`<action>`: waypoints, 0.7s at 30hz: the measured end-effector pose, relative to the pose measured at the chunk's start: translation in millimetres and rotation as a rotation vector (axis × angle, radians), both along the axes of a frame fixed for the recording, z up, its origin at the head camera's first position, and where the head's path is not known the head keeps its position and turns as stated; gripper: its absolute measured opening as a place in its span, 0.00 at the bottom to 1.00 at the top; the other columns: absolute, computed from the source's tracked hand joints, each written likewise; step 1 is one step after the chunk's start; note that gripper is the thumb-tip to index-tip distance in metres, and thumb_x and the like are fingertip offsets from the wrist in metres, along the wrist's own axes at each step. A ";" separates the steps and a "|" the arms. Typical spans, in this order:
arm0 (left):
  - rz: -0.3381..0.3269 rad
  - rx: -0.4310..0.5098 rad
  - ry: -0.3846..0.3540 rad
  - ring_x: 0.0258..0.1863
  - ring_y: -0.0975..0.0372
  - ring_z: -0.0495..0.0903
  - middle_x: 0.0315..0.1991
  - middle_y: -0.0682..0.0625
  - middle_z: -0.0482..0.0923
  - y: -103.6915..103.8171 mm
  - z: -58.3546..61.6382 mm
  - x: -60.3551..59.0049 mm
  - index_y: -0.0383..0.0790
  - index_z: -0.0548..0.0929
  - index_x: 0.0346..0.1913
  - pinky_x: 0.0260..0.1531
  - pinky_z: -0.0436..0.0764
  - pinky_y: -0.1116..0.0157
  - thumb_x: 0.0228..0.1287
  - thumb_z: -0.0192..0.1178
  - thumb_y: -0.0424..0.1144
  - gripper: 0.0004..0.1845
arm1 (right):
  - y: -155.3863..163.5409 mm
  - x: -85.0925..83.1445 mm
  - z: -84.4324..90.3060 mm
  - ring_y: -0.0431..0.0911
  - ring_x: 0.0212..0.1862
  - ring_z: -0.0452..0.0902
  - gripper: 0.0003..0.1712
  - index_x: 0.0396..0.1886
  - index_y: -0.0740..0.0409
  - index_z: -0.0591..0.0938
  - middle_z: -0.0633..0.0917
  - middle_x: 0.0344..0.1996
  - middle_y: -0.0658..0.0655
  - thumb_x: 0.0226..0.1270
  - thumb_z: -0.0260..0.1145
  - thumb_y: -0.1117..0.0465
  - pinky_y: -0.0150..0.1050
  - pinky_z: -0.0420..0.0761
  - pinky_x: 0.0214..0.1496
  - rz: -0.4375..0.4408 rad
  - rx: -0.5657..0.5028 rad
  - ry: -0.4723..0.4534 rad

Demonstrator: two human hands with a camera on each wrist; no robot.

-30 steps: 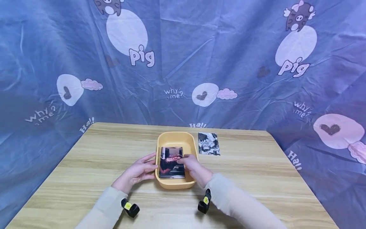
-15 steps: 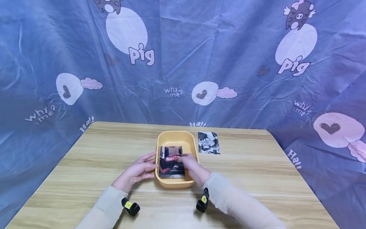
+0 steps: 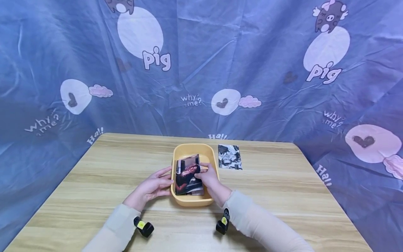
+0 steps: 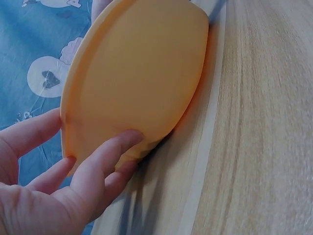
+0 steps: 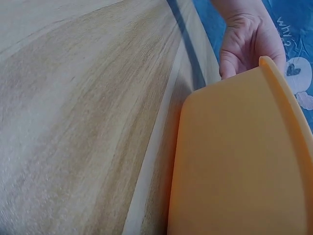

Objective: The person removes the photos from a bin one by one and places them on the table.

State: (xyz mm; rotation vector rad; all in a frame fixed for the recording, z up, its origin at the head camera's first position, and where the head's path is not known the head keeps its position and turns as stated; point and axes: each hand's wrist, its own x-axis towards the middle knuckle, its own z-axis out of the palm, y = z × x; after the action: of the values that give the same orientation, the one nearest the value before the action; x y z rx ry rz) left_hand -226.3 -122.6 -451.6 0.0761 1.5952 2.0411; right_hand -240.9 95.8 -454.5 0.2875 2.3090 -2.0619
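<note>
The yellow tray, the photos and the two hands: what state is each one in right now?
Yellow tray: upright on the table, holding photos.
Colour photo: top one in the tray, tilted, far edge raised.
Black-and-white photo: flat on the table, right of the tray, untouched.
Left hand: fingers straight, resting against the tray's left wall.
Right hand: pinching the colour photo's right edge.

Photo stack (image 3: 188,175) in tub (image 3: 192,151); loose photo (image 3: 230,157) right of tub; both on table (image 3: 283,182).

Right hand (image 3: 210,180) lifts photo (image 3: 188,174) from yellow tray (image 3: 192,148); left hand (image 3: 153,187) steadies tray
</note>
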 end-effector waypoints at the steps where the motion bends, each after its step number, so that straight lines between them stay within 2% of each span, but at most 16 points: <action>1: 0.000 0.000 -0.002 0.62 0.47 0.74 0.74 0.28 0.45 -0.1 0.2 -0.6 0.37 0.44 0.77 0.47 0.86 0.57 0.64 0.53 0.25 0.42 | -3.8 12.7 22.1 0.40 0.26 0.66 0.28 0.56 0.73 0.69 0.71 0.25 0.52 0.53 0.62 0.80 0.26 0.70 0.25 -0.008 -0.006 -0.018; 2: -0.001 0.000 -0.003 0.62 0.46 0.74 0.74 0.28 0.45 -0.4 0.5 -1.2 0.37 0.44 0.77 0.47 0.86 0.56 0.64 0.54 0.25 0.42 | -4.7 16.9 29.3 0.39 0.25 0.65 0.27 0.56 0.74 0.69 0.70 0.24 0.51 0.53 0.61 0.81 0.25 0.69 0.25 -0.009 -0.012 -0.017; 4: -0.004 0.001 -0.001 0.62 0.46 0.73 0.74 0.28 0.45 -0.8 0.8 -2.2 0.36 0.44 0.77 0.47 0.86 0.56 0.64 0.53 0.25 0.42 | -4.4 15.5 27.4 0.40 0.24 0.66 0.26 0.55 0.72 0.70 0.70 0.24 0.51 0.55 0.61 0.80 0.26 0.69 0.24 -0.013 -0.015 -0.016; 6: -0.007 0.003 -0.001 0.62 0.46 0.74 0.74 0.28 0.45 -1.5 1.0 -3.1 0.36 0.44 0.77 0.47 0.86 0.56 0.64 0.53 0.25 0.42 | 0.0 3.1 6.4 0.42 0.25 0.70 0.24 0.54 0.68 0.72 0.72 0.25 0.52 0.55 0.62 0.79 0.29 0.74 0.25 -0.013 -0.021 0.008; 10: -0.011 0.010 0.001 0.60 0.48 0.76 0.74 0.28 0.45 -2.8 0.8 -4.8 0.36 0.44 0.76 0.47 0.87 0.56 0.64 0.54 0.25 0.42 | 13.7 -42.3 -67.1 0.46 0.27 0.78 0.19 0.46 0.59 0.74 0.78 0.27 0.57 0.55 0.65 0.75 0.37 0.82 0.29 -0.002 -0.057 0.071; 13: -0.015 0.014 0.004 0.59 0.49 0.77 0.74 0.29 0.45 -3.7 0.4 -6.3 0.36 0.44 0.76 0.47 0.86 0.56 0.64 0.53 0.25 0.42 | 21.1 -73.9 -115.4 0.42 0.29 0.77 0.16 0.39 0.56 0.74 0.79 0.28 0.53 0.53 0.67 0.72 0.33 0.81 0.29 -0.017 -0.072 0.101; 15: -0.021 0.011 0.005 0.59 0.49 0.77 0.74 0.28 0.44 -4.1 0.2 -7.3 0.36 0.44 0.76 0.48 0.86 0.55 0.64 0.53 0.25 0.42 | 22.2 -82.6 -127.1 0.41 0.31 0.75 0.15 0.37 0.57 0.74 0.78 0.28 0.51 0.51 0.67 0.72 0.31 0.79 0.30 -0.047 -0.062 0.120; 17: -0.027 0.008 0.006 0.59 0.49 0.77 0.74 0.28 0.44 -4.4 0.0 -8.5 0.36 0.44 0.76 0.48 0.86 0.55 0.64 0.53 0.25 0.42 | 20.7 -72.8 -111.4 0.42 0.33 0.73 0.15 0.40 0.60 0.75 0.77 0.30 0.51 0.52 0.67 0.73 0.32 0.78 0.34 -0.052 -0.063 0.127; 19: -0.027 0.005 0.005 0.58 0.50 0.77 0.74 0.28 0.44 -4.7 -0.1 -9.5 0.36 0.44 0.76 0.47 0.86 0.56 0.64 0.53 0.25 0.42 | 20.5 -71.0 -106.7 0.44 0.34 0.75 0.15 0.43 0.63 0.76 0.79 0.31 0.54 0.55 0.67 0.72 0.35 0.80 0.35 -0.037 -0.081 0.144; 21: -0.026 0.003 0.004 0.58 0.50 0.78 0.74 0.28 0.45 -5.1 -0.2 -10.6 0.36 0.44 0.76 0.46 0.87 0.57 0.64 0.53 0.25 0.42 | 20.8 -69.1 -103.8 0.43 0.34 0.78 0.16 0.44 0.61 0.76 0.81 0.31 0.54 0.56 0.69 0.69 0.35 0.82 0.35 -0.008 -0.133 0.160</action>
State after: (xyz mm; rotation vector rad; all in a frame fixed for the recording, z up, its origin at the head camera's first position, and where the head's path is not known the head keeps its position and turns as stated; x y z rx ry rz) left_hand -236.9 -127.7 -451.8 0.1021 1.5856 2.0247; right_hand -310.0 116.5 -558.3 0.1325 2.2416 -2.3092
